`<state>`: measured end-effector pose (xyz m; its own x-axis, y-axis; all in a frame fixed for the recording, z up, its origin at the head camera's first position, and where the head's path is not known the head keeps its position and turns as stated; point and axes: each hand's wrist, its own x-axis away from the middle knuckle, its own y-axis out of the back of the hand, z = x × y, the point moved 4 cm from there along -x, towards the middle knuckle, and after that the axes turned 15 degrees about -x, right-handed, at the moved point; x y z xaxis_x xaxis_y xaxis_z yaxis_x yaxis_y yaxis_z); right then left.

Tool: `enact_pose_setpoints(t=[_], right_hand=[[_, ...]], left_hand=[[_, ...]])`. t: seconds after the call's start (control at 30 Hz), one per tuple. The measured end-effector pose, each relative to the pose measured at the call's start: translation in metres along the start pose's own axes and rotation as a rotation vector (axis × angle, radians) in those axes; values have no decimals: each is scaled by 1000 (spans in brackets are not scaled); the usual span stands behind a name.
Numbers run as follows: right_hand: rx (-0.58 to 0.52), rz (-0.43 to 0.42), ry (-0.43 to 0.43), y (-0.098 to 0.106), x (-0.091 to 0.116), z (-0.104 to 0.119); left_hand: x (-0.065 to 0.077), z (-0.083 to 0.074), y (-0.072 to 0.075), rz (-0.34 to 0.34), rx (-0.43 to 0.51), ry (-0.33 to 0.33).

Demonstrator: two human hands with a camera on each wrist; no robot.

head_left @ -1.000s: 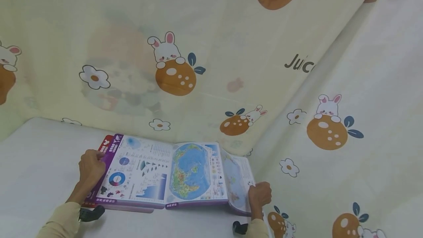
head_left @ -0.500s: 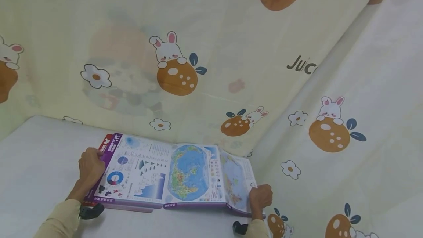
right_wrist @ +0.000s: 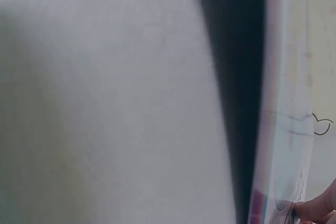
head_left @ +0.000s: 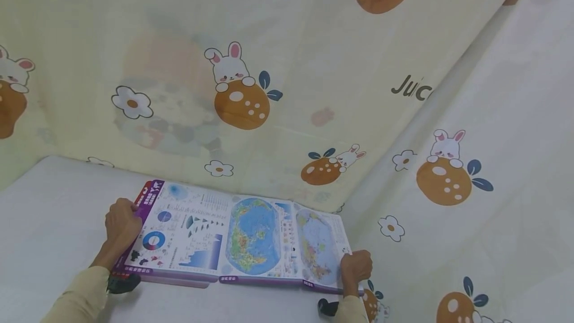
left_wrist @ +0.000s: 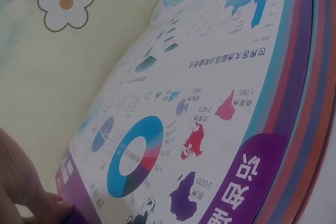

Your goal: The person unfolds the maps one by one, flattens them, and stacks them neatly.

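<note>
A fold-out world map [head_left: 253, 236] with purple edges lies unfolded on the white table in the head view, its panels showing charts on the left and two world maps to the right. My left hand [head_left: 121, 226] grips its left edge, thumb on top; the left wrist view shows the same hand [left_wrist: 26, 187] at the lower left, beside the chart panel [left_wrist: 173, 129]. On the far right edge, my right hand [head_left: 356, 268] pinches the end panel [head_left: 320, 248]. Only fingertips of that hand [right_wrist: 317, 205] appear in the right wrist view, at the map's edge.
A red-edged folded sheet [head_left: 144, 191] lies under the map's left side. The white table [head_left: 54, 223] extends left and in front. A curtain [head_left: 269, 24] printed with rabbits and oranges hangs right behind the table and along its right side.
The right end panel, bent down at a fold a second ago, now lies nearly level with the middle one. My right hand has shifted slightly right; the left keeps its grip.
</note>
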<state>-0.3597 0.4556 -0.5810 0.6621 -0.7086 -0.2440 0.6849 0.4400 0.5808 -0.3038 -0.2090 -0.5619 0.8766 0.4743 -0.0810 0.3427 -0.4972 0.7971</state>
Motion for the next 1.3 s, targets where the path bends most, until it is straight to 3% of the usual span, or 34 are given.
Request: enact_pose_setpoints(t=[0.37, 0.8, 1.1, 1.3], right_hand=[[-4, -9, -25, -1, 1, 4], [23, 12, -42, -7, 1, 2], [122, 20, -57, -8, -1, 2], [241, 15, -4, -6, 7, 19]], left_hand=[[-6, -1, 5, 39, -10, 74], [-3, 5, 2, -6, -47, 53], [-1, 13, 1, -61, -56, -40], [-15, 21, 8, -127, -84, -234]])
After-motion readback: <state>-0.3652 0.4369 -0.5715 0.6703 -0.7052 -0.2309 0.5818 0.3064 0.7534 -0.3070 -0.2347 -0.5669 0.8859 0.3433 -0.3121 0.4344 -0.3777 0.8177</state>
